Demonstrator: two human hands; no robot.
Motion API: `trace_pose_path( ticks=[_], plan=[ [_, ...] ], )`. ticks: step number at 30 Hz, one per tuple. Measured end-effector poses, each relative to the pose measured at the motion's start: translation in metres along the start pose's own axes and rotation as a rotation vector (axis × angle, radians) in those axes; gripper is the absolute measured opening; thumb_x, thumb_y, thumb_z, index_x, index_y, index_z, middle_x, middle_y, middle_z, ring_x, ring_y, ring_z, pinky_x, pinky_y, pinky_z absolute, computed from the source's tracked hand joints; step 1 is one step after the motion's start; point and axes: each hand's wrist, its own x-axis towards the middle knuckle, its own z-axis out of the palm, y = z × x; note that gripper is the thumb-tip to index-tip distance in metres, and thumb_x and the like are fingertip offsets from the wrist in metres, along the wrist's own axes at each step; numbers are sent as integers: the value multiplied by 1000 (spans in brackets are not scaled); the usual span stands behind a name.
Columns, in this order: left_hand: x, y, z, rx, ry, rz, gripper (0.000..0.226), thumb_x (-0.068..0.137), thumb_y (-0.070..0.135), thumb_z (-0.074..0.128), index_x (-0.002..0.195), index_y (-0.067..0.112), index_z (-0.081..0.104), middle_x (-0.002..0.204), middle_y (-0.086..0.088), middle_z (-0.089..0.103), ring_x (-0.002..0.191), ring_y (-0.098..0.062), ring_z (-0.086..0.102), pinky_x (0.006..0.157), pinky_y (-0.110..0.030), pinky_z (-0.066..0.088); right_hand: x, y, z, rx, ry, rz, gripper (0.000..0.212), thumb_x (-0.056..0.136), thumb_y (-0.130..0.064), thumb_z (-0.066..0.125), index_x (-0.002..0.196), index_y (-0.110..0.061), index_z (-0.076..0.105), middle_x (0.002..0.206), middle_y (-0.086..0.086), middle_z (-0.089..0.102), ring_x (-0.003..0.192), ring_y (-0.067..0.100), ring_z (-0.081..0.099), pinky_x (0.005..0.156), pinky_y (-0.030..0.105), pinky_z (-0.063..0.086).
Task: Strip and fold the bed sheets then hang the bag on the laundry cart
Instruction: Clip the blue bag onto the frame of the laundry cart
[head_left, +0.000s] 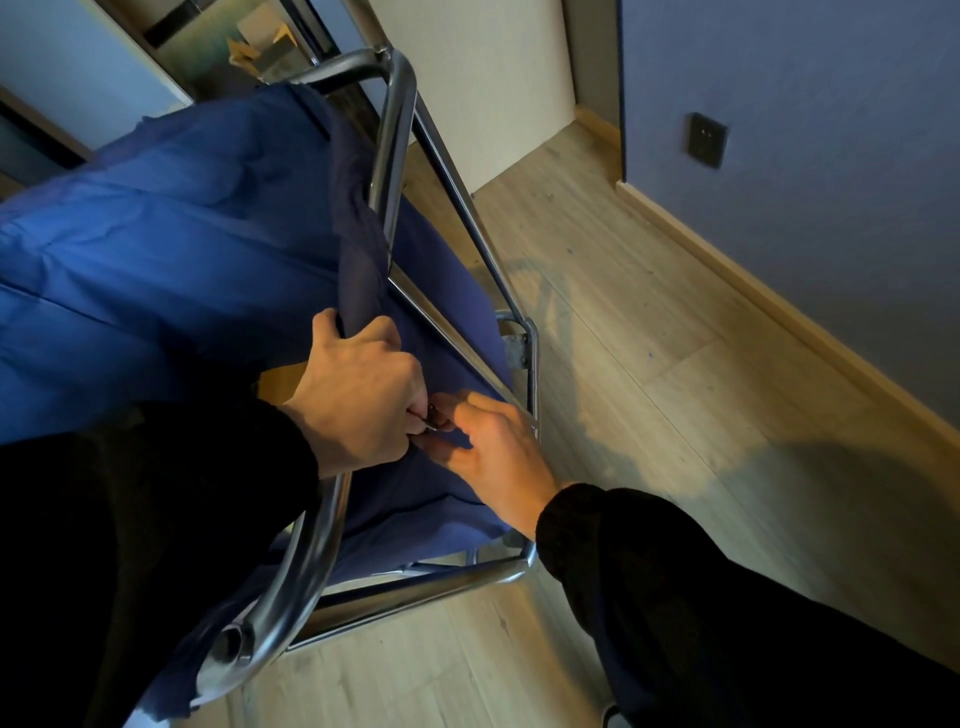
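While I look down from the head camera, both of my hands meet at the middle of the view, on the near rail of a laundry cart.

Left hand (358, 400): closed in a fist around the gathered rim of the blue bag and the top rail; fingers curled tight, thumb at about 11 o'clock from the knuckles.

Right hand (498, 452): just beside the left hand, at its 4 o'clock; fingers (470, 402) partly bent and pinched toward a small dark metal clip.

Clip (432, 418): tiny, between the fingertips of both hands; too small for me to tell which hand truly has hold of it.

Bag (171, 249): large, blue fabric, filling the frame from 9 to 12 o'clock; its edge is draped over the cart's rail and hangs down inside the frame toward 5 o'clock.

Laundry cart (395, 135): shiny metal tubing; one curved rail runs from 12 o'clock down under my left hand to 7 o'clock, with crossed braces on the right side.

Sleeves (727, 597): black, covering both forearms to the wrists.

Floor (649, 338): pale wood planks, from 1 to 6 o'clock.

Wall (805, 130): blue-grey, at 2 o'clock, with a wooden skirting board along its foot.

Socket (706, 140): dark plate set low on that wall.
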Motion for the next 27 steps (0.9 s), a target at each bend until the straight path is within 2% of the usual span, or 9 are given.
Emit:
trace_pose_path(
  ticks=[6,14,19,24,27],
  plan=[
    [0,0,2,-23,25,2,14,82,34,63,92,36,72,91,15,61,112,-11,37,98,-51,20,3,0,0,-21,-13,-30,25,88,-28,65,103,-7,66,89,5,63,79,23,62,69,42,52],
    [-2,-1,1,-95,66,20,12,83,30,64,89,35,73,87,16,60,111,-12,40,100,-51,19,6,0,-4,-31,-44,-65,22,88,-26,64,101,-8,65,89,5,62,79,21,61,72,40,52],
    [-3,-3,3,-153,115,32,10,80,24,70,81,32,75,76,16,55,105,-14,44,98,-52,20,10,-1,-8,-3,-87,-43,33,89,-40,53,99,-10,63,87,3,59,80,20,59,71,41,50],
    [-3,-6,6,-198,128,17,11,80,19,69,74,27,73,65,15,42,101,-16,46,97,-51,22,15,-3,-10,-34,-85,-60,18,90,-27,64,98,-10,63,84,2,56,76,19,56,70,40,49],
    [-3,-6,5,-237,144,15,11,81,19,68,75,28,73,66,13,45,100,-17,48,100,-54,21,18,-5,-12,-62,-85,-88,17,90,-25,64,98,-10,63,83,2,57,74,19,56,69,39,49]
  ],
)
